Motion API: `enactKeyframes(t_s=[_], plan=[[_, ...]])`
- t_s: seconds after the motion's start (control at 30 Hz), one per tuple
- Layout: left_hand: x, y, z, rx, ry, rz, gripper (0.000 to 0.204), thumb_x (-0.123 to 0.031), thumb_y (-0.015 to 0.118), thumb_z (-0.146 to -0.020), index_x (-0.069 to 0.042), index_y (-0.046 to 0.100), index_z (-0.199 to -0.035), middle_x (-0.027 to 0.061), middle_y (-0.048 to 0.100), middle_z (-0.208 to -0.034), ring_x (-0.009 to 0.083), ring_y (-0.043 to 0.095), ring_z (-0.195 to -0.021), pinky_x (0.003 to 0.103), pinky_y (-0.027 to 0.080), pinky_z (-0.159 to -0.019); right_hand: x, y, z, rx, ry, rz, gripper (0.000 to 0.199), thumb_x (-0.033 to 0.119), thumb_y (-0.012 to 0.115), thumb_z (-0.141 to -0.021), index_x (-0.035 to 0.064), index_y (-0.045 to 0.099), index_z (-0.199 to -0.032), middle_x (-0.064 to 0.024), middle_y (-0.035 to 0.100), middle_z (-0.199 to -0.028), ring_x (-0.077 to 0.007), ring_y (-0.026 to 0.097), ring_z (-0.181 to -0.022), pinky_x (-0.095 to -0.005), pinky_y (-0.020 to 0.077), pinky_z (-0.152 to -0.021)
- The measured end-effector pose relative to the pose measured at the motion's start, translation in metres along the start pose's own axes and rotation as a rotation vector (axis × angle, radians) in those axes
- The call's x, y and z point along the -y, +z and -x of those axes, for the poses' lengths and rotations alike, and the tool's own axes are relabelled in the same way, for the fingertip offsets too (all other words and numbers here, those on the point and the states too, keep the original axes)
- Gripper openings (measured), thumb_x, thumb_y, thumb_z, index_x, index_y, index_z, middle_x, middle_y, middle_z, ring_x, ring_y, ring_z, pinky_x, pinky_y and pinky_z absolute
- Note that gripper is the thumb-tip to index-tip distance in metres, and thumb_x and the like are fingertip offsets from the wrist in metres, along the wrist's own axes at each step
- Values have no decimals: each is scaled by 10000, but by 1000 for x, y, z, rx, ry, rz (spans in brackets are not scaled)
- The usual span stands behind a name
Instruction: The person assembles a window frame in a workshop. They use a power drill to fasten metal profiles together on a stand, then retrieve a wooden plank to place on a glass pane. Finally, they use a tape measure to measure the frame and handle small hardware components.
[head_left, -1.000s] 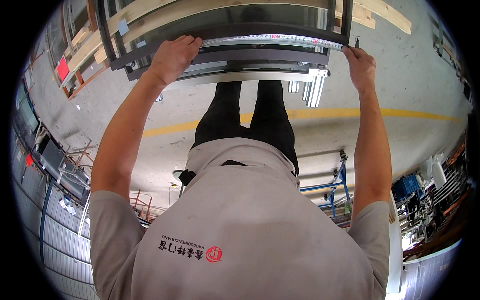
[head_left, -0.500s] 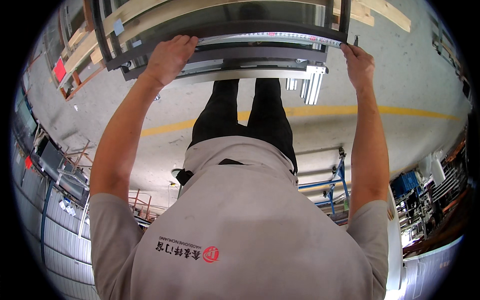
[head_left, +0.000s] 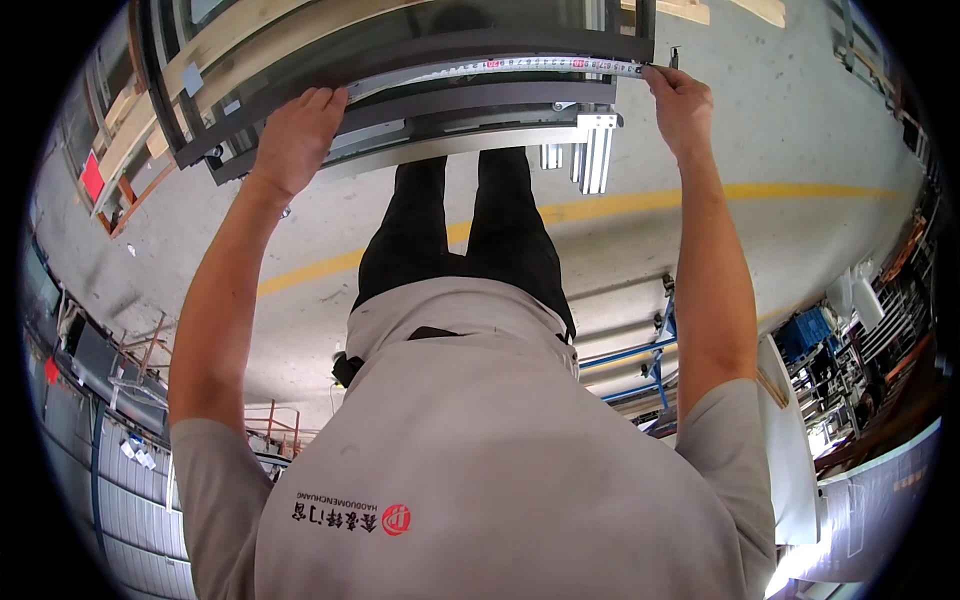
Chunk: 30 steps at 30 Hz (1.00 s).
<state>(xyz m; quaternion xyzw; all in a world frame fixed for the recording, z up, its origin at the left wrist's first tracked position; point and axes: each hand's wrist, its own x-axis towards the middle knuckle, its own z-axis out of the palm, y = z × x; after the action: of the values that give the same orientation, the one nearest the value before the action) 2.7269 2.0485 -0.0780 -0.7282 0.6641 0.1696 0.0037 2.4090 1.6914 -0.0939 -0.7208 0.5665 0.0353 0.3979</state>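
A pale tape measure [head_left: 520,66] with dark and red markings stretches along the edge of a dark grey window or door frame [head_left: 455,98]. My left hand [head_left: 298,140] is closed round its left end, fingers curled over the frame's edge; the case, if it is in there, is hidden by the palm. At the frame's right corner, my right hand [head_left: 684,108] pinches the tape's other end between thumb and fingers. Between my hands the blade lies nearly straight, close along the frame member. Glass shows inside the frame.
Wooden beams [head_left: 275,38] lie across at the far left, beside a red card [head_left: 92,178]. Silver aluminium profiles [head_left: 595,155] stick out beneath the frame's right end. A yellow line [head_left: 600,207] crosses the concrete floor. Right of my legs is a blue metal rack [head_left: 640,358].
The whole scene has shifted left in the picture and tilted slightly. Both hands keep their hold on the tape measure, which stays along the frame edge.
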Motion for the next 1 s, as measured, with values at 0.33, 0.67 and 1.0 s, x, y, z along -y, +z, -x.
enactKeyframes(t_s=[0.33, 0.67, 1.0], plan=[[-9, 13, 6, -42, 15, -16, 409, -51, 613, -777, 10, 579, -1180, 113, 602, -958, 282, 621, -883, 383, 535, -754, -5, 5, -2, -97, -163, 84, 281, 242, 713, -907, 1, 753, -1045, -30, 662, -739, -102, 538, -665, -279, 475, -641], [-6, 7, 2, -70, -22, -63, 386, -54, 625, -770, 3, 595, -1151, 87, 602, -932, 249, 626, -903, 366, 531, -767, 2, 4, -3, -102, -157, 199, 318, 322, 666, -911, 50, 757, -1047, -171, 734, -895, -299, 694, -818, -372, 532, -800], [-4, 11, 1, -91, -15, -95, 390, -35, 634, -772, -1, 591, -1159, 79, 604, -936, 249, 628, -926, 377, 516, -902, 14, -2, 2, -29, -245, 431, 339, 337, 642, -938, 56, 737, -1101, -162, 716, -952, -289, 670, -886, -356, 496, -841]])
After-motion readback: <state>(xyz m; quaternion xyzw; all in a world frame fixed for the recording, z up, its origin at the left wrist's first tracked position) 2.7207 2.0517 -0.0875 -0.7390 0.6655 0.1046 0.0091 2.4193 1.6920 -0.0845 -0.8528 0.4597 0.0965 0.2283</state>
